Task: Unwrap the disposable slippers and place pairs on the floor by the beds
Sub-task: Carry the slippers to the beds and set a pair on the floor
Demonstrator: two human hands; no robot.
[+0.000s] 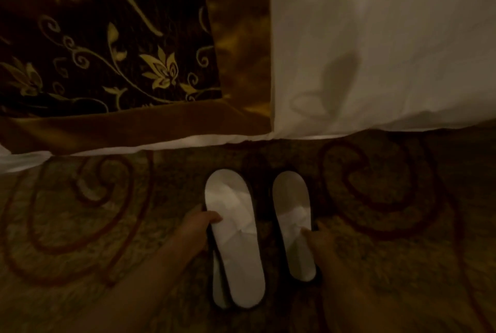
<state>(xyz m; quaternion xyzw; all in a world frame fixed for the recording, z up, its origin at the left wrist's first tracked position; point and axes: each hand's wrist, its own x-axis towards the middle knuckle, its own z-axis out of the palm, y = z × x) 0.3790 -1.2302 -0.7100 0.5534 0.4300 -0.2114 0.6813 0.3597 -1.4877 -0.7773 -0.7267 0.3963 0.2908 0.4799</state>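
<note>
Two white disposable slippers lie side by side on the patterned carpet, toes pointing toward the bed. The left slipper has a second white edge showing beneath its heel end. My left hand grips its left rim, thumb on the top face. The right slipper is a little shorter in view. My right hand touches its right rim, thumb resting on the white upper. No wrapper is visible.
The bed's white sheet hangs down to the floor just beyond the slippers. A dark floral bed runner with a gold border drapes at upper left. Swirl-patterned carpet spreads to both sides.
</note>
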